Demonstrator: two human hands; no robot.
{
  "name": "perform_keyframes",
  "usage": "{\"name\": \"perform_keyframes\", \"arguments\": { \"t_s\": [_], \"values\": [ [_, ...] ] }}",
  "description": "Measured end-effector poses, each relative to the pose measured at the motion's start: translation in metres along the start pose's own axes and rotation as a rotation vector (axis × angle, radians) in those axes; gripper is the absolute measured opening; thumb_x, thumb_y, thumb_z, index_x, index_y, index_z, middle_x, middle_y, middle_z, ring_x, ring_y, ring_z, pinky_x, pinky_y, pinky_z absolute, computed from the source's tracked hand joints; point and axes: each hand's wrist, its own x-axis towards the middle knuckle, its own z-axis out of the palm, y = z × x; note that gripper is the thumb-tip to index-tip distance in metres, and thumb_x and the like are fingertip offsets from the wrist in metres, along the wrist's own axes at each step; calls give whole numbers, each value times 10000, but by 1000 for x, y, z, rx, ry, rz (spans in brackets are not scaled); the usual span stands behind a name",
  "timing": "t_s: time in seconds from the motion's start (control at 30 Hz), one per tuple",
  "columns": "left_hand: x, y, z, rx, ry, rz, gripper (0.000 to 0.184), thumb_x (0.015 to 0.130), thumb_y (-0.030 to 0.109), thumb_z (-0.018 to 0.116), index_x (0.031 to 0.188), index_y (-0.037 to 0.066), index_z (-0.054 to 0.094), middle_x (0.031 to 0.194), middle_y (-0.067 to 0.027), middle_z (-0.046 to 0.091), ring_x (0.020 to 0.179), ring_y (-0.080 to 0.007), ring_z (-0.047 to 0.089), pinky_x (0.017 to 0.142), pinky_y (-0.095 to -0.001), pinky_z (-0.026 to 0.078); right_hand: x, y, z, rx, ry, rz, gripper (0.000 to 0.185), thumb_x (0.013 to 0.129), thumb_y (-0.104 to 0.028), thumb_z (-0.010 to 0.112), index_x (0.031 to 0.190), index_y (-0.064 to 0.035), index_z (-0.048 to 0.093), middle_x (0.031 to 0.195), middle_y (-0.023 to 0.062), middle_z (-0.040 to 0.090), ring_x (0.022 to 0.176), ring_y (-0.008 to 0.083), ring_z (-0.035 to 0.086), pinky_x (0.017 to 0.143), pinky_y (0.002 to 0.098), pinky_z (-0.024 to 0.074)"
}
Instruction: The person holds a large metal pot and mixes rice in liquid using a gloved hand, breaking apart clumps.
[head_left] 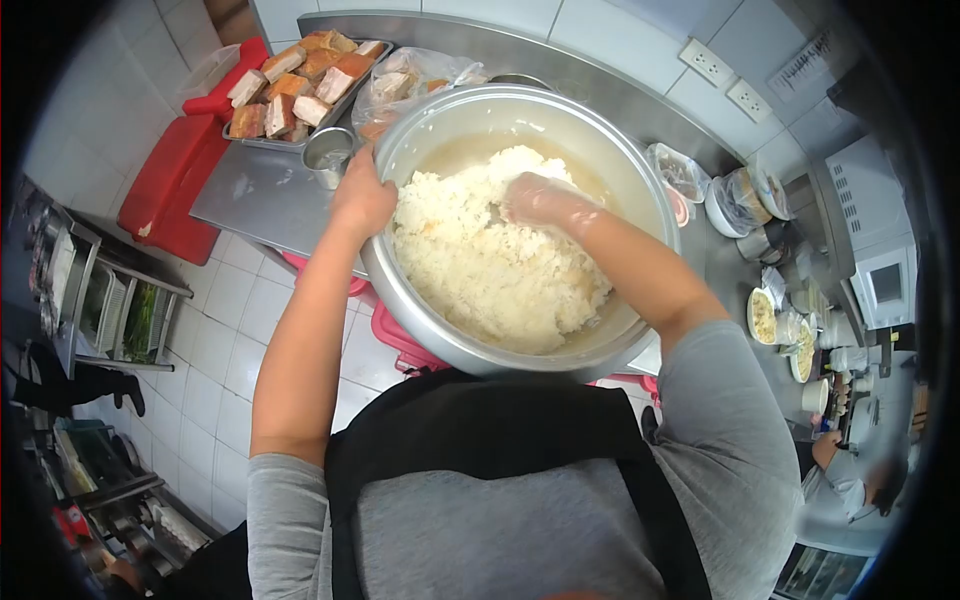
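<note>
A large round metal pot (655,190) stands on the counter in front of me, tilted slightly toward my body. It holds a big mound of cooked white rice (490,270), with bare pot bottom showing along the far side. My left hand (365,195) grips the pot's left rim, its fingers closed over the edge. In a clear plastic glove, my right hand (540,200) reaches into the rice at the upper middle. Its fingertips are sunk in or hidden by the rice. Just beyond my left hand is a small metal cup (328,152).
A tray (285,143) of browned meat blocks (300,80) sits at the upper left, beside a plastic bag (410,80) with more meat. Bowls (725,208) and plates of food (762,316) stand on the right. Another person (850,485) is at the far right.
</note>
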Motion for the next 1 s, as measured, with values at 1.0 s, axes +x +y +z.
{"name": "perform_keyframes", "arguments": {
  "t_s": [1.0],
  "values": [
    [-8,10,-3,-37,8,-96,584,778,120,486,1350,42,401,1363,-170,476,1214,-336,505,1011,-424,397,-18,4,-28,974,-235,150,385,935,-321,553,1257,-111,559,1182,97,572,1044,162,570,826,314,480]
  ]
}}
